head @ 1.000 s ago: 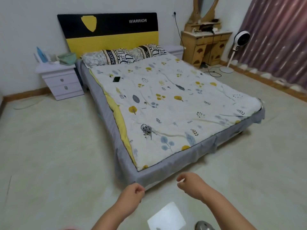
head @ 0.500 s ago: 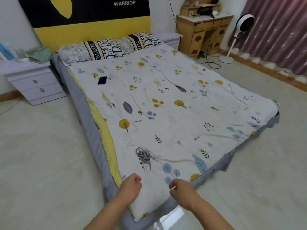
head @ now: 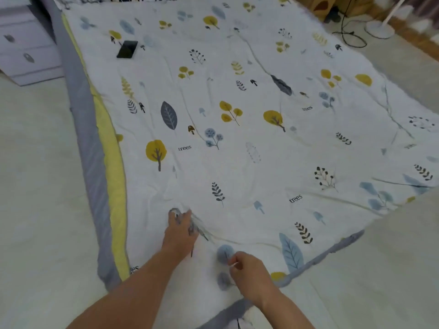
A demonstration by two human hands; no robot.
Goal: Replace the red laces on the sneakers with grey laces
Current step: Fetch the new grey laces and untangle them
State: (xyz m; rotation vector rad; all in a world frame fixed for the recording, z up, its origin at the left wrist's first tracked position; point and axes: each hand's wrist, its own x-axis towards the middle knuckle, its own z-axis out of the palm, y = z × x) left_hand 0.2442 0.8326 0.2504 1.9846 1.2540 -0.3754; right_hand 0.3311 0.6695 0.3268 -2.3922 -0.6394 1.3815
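Left hand: your left hand (head: 181, 230) is reaching onto the quilt (head: 261, 148) near the foot corner, fingers curling around a small tangle of grey laces (head: 193, 227) lying on the fabric. Looks like you're gripping them, though it's blurry, so it could just be resting on top.
Right hand: your right hand (head: 247, 269) is hovering just beside the left, thumb and forefinger pinching something tiny and pale, maybe a lace tip (head: 234, 264).
Grey laces: they're bunching up under your left fingers, with a strand trailing toward your wrist.
Sneakers: I'm not seeing them anywhere in this view, so I can't tell where they're sitting.
Bed: the leaf-print quilt is covering it, with a yellow strip and grey sheet edge (head: 92, 162) showing along the left side.
Other stuff: a black phone (head: 127, 49) is lying up near the pillows, and a white nightstand (head: 26, 51) is sitting to the left.
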